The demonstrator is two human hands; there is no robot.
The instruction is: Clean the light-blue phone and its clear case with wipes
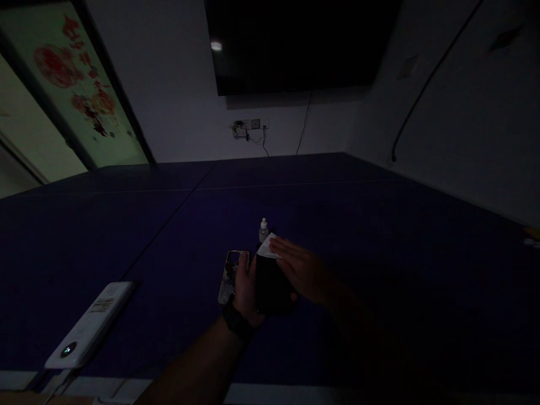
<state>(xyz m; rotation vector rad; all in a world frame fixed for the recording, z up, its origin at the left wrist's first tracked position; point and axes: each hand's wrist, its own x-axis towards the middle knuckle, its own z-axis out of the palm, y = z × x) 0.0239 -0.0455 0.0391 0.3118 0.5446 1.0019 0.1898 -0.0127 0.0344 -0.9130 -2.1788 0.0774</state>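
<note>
Holding a dark, flat, phone-like slab just below and right of centre in the frame, the left hand grips it by its left edge, thumb pointing up. Right hand: fingers nearly straight and close together, keeping a white wipe against the slab's top end; its thumb cannot be made out.

Risk 1: slip. The slab appears to be held above the tabletop, so uneven pressure from the right hand at the top end could lever it out of the left grip. Damp on the surface would worsen this; wetness of the wipe cannot be judged.

Risk 2: knock. A small white-capped bottle stands upright just beyond the slab's top end. A long stroke past that edge could tip it; whether the cap is tight is not discernible.

Risk 3: poor coverage. The room is dim and the slab's face reads nearly black, so smears or dust could be missed. A wipe that folds under the fingers would likely leave streaks.

Risk 4: contact. The patterned phone case lies close by the left hand; a sideways shift of that hand could push it.
</note>
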